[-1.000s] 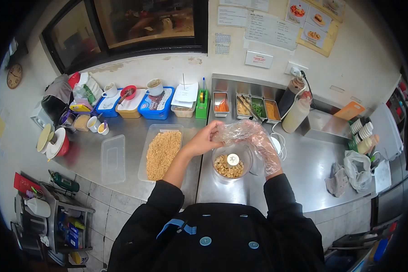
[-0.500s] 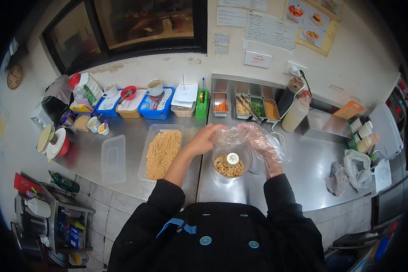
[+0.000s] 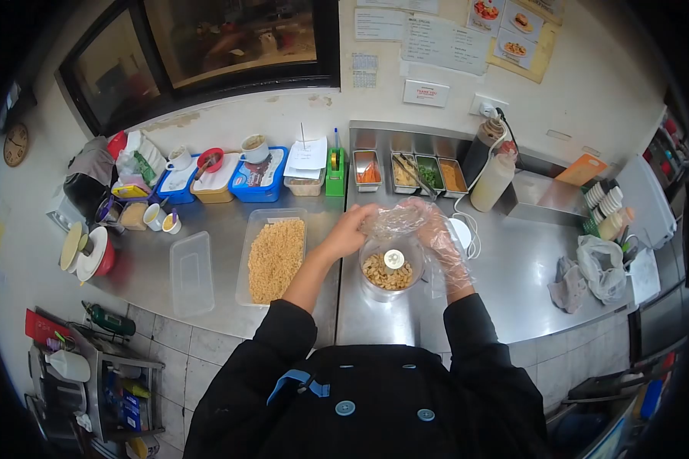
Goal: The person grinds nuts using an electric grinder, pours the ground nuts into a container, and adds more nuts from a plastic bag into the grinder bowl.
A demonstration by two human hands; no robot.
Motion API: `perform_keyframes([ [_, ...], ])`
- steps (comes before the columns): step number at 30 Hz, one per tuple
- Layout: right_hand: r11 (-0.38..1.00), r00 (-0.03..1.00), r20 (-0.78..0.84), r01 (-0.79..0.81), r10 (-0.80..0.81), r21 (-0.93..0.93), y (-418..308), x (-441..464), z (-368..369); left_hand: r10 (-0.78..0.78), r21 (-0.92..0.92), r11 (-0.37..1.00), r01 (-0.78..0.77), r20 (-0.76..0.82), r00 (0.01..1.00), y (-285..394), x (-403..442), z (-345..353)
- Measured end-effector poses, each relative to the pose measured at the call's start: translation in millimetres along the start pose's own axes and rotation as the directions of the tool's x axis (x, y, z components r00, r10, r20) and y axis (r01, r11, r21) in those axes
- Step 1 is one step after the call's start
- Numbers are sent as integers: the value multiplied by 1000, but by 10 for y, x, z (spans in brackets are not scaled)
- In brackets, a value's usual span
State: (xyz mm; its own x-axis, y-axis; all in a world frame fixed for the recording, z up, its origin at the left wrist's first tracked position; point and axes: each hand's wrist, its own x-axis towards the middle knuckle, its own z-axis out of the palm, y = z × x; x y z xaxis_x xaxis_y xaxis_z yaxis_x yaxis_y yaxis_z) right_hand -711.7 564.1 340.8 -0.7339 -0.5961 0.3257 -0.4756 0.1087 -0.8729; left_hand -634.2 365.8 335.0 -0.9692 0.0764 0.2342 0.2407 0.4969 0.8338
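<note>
Bare and with fingers closed, my left hand (image 3: 351,231) grips the left side of a crumpled sheet of clear plastic (image 3: 394,222); whether it is a bag or a glove I cannot tell. My right hand (image 3: 435,236), inside a loose clear plastic glove, holds the other side with bent fingers. Both hands are over the far rim of a clear food processor bowl (image 3: 365,287). Broken nuts (image 3: 386,277) lie in the bowl around its white central hub (image 3: 393,258). Left of it, a clear plastic tub (image 3: 243,289) contains tan crumbs (image 3: 274,264).
A clear lid (image 3: 192,274) lies left of the tub. Behind stand blue-rimmed tubs (image 3: 258,183), a green tape dispenser (image 3: 335,177), metal pans of toppings (image 3: 429,174) and a squeeze bottle (image 3: 494,182). A white cord (image 3: 476,237) crosses the counter; plastic bags (image 3: 601,268) are at right.
The hands still hold the plastic above the bowl, my right hand drawn slightly left. A white round thing behind it now shows more. The view has shifted slightly.
</note>
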Motion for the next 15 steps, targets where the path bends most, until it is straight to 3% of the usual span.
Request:
perform_keyframes([
  [3,979,978,-107,-164,177,121,86,-31,-45,-24,-7,1000,24,-15,1000,-220,68,66],
  [4,908,963,-33,-241,268,341,90,-39,-86,-22,-5,1000,22,-11,1000,-227,74,61],
  [6,780,938,55,-316,342,541,113,-92,-104,-58,-359,930,78,66,996,-234,77,74],
  [9,769,962,0,-217,272,601,-89,-152,-79,-77,-341,934,105,94,993,-52,39,51],
  [12,857,981,3,-170,193,487,-110,-162,-114,-39,-373,924,82,123,992,-102,9,39],
  [14,690,975,105,-213,196,691,-102,-122,-108,-19,-365,929,55,101,995,-85,-24,49],
  [15,688,975,120,-217,187,692,-105,-105,-107,7,-356,934,25,88,996,-75,-36,43],
])
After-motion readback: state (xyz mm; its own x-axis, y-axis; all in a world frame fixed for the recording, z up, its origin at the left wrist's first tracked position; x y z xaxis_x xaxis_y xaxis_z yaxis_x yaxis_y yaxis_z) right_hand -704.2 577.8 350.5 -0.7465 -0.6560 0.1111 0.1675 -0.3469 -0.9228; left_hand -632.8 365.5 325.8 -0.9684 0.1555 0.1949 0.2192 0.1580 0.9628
